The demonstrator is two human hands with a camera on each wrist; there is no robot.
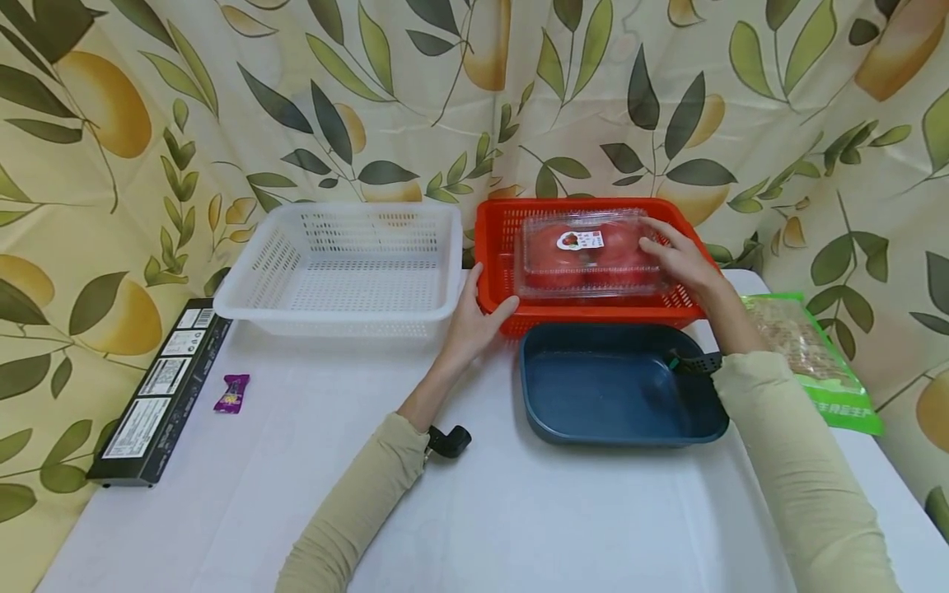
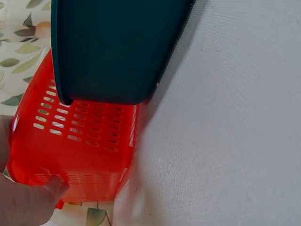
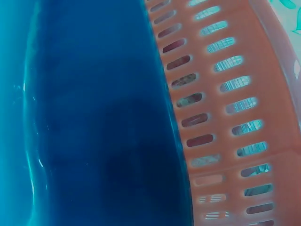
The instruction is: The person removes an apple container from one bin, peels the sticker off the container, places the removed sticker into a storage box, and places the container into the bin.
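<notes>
While my left hand grips the red basket corner, my right hand rests relaxed, fingers on the tomato box lying crosswise inside it.

My head view looks down across the table, while both wrist views sit close against the red basket and blue tray, which all three share.
</notes>
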